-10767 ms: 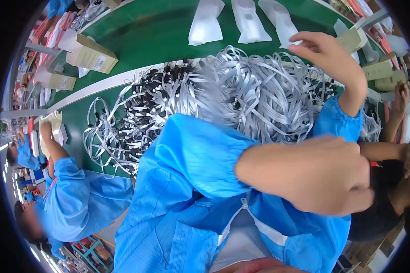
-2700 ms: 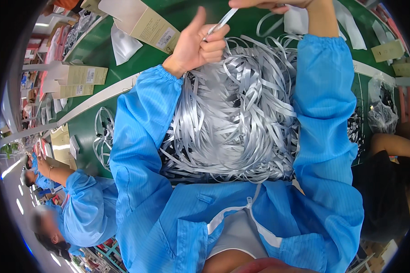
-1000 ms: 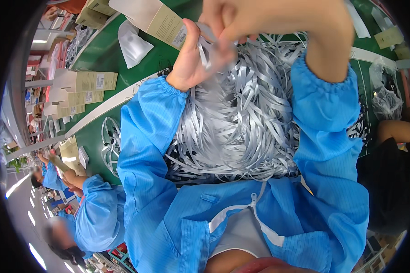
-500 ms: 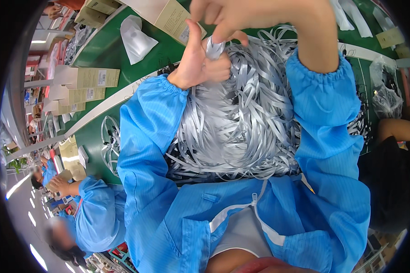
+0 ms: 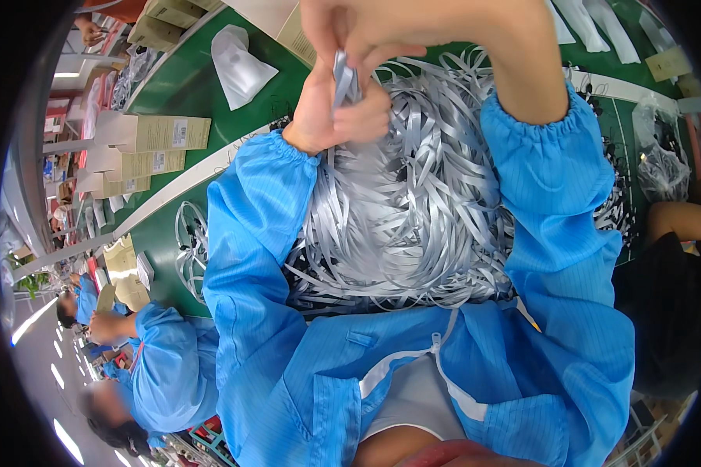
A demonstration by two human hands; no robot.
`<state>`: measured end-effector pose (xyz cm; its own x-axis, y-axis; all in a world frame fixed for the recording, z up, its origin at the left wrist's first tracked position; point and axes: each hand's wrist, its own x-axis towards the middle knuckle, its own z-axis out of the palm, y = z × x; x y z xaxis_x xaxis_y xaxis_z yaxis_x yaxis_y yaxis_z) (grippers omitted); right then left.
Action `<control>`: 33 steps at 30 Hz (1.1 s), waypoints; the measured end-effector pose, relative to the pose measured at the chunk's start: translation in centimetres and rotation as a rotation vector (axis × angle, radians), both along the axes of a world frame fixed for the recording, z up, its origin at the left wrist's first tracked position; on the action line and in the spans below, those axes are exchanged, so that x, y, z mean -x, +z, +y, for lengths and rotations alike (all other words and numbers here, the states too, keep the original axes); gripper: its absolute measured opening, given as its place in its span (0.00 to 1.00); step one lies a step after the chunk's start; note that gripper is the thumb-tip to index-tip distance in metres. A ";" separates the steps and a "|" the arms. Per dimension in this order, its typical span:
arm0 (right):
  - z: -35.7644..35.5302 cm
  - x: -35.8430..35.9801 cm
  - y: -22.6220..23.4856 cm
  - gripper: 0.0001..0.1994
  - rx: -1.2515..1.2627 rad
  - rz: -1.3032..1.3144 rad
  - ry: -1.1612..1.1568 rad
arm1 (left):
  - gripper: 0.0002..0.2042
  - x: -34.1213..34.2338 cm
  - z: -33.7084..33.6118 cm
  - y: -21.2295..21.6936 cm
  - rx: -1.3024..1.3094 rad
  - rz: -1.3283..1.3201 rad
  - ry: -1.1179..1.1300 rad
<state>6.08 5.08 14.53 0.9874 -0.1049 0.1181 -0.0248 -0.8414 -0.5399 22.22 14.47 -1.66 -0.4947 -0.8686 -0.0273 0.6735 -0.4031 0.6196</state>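
My left hand (image 5: 337, 113) is closed around a flat, shiny grey strap (image 5: 345, 82), folded into a bundle that stands up out of the fist. From above, my right hand (image 5: 362, 35) reaches across and pinches the upper end of that same strap; its fingertips are partly hidden and slightly blurred. Below both hands a large heap of similar grey straps (image 5: 436, 179) lies on the green table (image 5: 160, 268), with small black pieces among them.
White plastic bags (image 5: 240, 68) and cream cartons (image 5: 171, 134) lie to the left and far side. A pale divider strip (image 5: 160, 193) crosses the table. A clear bag with black items (image 5: 660, 156) is at right. A co-worker in blue (image 5: 167, 366) sits at left.
My right hand has moved left and closer over my left hand, its fingers now at the strap's upper end. More of the folded strap shows above my left fist.
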 end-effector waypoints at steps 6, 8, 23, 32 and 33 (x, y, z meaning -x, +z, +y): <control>-1.0 -0.9 0.3 0.06 0.188 -0.583 0.117 | 0.60 0.0 1.1 1.1 0.158 -0.300 -0.184; -1.4 0.1 0.7 0.05 0.233 -0.749 -0.012 | 0.61 0.6 0.1 1.1 0.169 -0.386 -0.274; -2.9 -3.7 -1.3 0.08 0.358 -1.106 -0.291 | 0.59 0.4 -0.3 0.5 0.213 -0.396 -0.368; -3.1 -3.6 -1.7 0.07 0.330 -1.018 -0.325 | 0.58 0.3 -0.3 0.3 0.212 -0.372 -0.375; -3.3 -3.3 -1.9 0.07 0.330 -1.017 -0.325 | 0.58 0.3 -0.3 0.4 0.220 -0.386 -0.378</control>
